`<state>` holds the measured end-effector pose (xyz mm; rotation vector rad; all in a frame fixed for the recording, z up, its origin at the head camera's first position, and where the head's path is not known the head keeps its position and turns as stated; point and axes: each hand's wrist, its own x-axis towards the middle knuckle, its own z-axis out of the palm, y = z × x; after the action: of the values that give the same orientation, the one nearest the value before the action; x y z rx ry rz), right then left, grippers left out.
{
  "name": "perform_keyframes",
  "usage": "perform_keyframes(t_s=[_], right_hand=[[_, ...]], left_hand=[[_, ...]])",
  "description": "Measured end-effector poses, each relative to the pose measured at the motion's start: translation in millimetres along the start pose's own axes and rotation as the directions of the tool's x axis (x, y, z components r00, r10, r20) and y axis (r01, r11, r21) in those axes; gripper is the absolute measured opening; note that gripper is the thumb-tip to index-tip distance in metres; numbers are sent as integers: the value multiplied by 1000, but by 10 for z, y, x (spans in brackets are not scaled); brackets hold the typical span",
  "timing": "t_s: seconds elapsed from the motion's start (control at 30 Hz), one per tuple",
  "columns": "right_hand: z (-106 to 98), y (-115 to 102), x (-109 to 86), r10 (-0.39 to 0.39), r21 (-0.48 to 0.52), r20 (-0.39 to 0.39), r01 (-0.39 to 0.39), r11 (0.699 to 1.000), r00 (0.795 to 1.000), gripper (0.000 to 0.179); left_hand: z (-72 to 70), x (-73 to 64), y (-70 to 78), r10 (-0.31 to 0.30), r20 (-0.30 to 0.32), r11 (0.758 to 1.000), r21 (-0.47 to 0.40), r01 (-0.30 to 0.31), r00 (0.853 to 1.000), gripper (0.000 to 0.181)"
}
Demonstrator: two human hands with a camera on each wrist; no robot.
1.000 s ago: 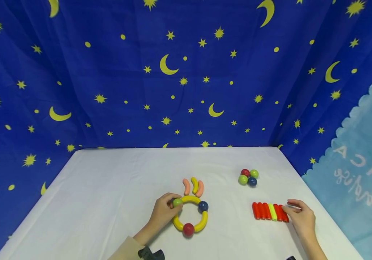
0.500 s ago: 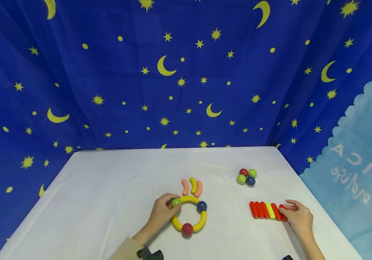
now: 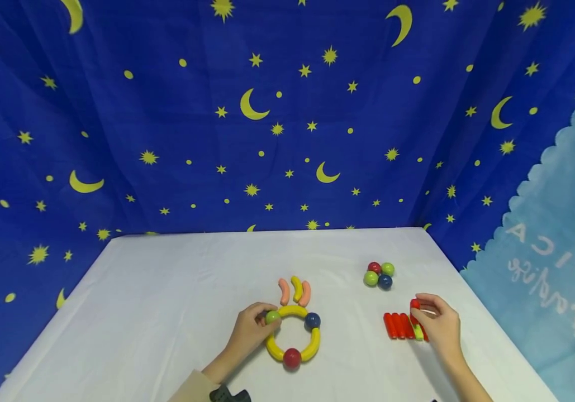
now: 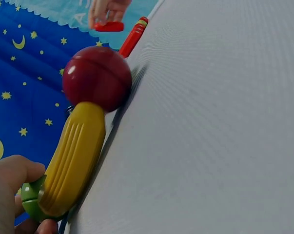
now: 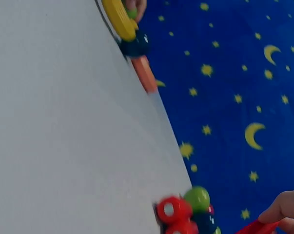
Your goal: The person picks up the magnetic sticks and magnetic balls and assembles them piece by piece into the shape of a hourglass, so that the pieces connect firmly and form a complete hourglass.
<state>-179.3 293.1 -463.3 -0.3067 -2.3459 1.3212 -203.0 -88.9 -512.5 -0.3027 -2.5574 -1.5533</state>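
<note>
1. Left hand (image 3: 252, 326): thumb and fingers pinched on a green ball (image 3: 272, 317), part of a ring (image 3: 294, 311) of yellow curved pieces that also carries a blue ball (image 3: 312, 320) and a red ball (image 3: 292, 358).
2. Right hand (image 3: 440, 326): fingers clamped on a red rod (image 3: 414, 307), raised over a row of red rods (image 3: 398, 326) with one yellow-green rod (image 3: 419, 332) among them.
3. Just beyond the ring: two peach pieces (image 3: 284, 291) and a yellow curved piece (image 3: 296, 288). Beyond the row: a cluster of four balls (image 3: 385, 281).
4. Bench (image 3: 166, 312), white-covered: bare cloth between ring and row, and a wider stretch from ring to left edge. The row lies nearer the right edge.
5. Room: a blue starry curtain (image 3: 287, 139) stands behind the far edge and along both sides; a pale blue cloth (image 3: 559, 251), scalloped and lettered, hangs at right.
</note>
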Motion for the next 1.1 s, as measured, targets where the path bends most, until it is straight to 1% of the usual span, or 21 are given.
perform_keyframes(t_s=[0.13,0.2,0.27,0.33,0.47,0.57,0.6,0.7,0.8,0.83,0.93,1.1], right_hand=[[176,-119,-24,-48,141,39,42,989,998,28],[271,-176,-33,-71,210,47,60,976,996,28],[378,-234,-43,-107,279,49,90,956,993,28],[495,-289,-61,-155,326,61,127,937,986,28],[751,-388,-112,-249,394,104,190,899,963,26],[924,-438,-168,-287,423,149,202,884,946,24],[973,-453,-187,-294,429,164,200,881,942,23],[1095,-495,-240,-324,452,207,204,868,923,23],[1180,-545,-284,-361,480,254,207,853,897,22],[1202,-563,-299,-372,488,266,209,848,889,23],[1254,-601,-338,-385,501,302,198,842,872,22],[1311,-622,-396,-424,510,331,218,832,843,20]], left_hand=[[3,-5,-14,9,14,1000,-4,-9,1000,25],[6,-6,-19,21,17,1000,-8,-20,1000,26],[11,-3,-25,21,26,1000,-5,-21,999,26],[15,-3,-28,19,31,1000,-5,-19,999,26],[14,-13,-28,30,24,999,-20,-29,999,25],[10,-26,-41,83,11,996,-23,-83,996,25],[10,-27,-49,115,5,993,-17,-114,993,25],[8,-26,-50,149,3,989,-6,-149,989,25],[2,-19,-23,112,11,994,-14,-112,994,25],[-1,-17,-9,81,18,997,-20,-81,997,26],[-2,-12,10,41,29,999,-19,-40,999,26],[5,-5,-4,33,29,999,-6,-33,999,26]])
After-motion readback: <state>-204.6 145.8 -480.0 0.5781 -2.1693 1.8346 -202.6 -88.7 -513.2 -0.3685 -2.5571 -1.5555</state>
